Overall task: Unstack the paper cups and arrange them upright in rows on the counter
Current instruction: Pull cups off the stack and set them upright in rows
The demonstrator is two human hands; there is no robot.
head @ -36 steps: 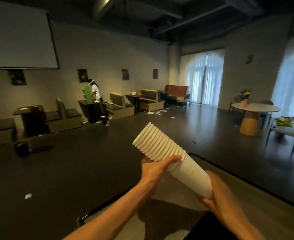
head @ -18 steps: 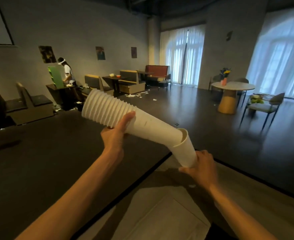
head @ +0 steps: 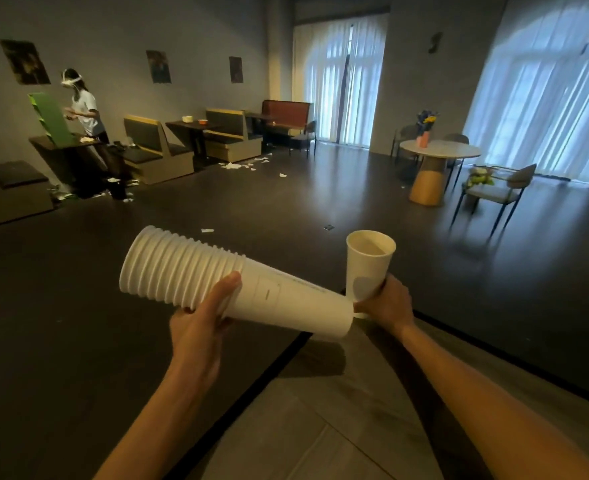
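Nearby — counter below both hands, round table well beyond.

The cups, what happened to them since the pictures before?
The right hand pulled one single cup off the narrow end of the stack and turned it mouth up beside it. The stack swung flatter, rims pointing left. The left hand kept its grip on the stack; nothing is on the counter yet.
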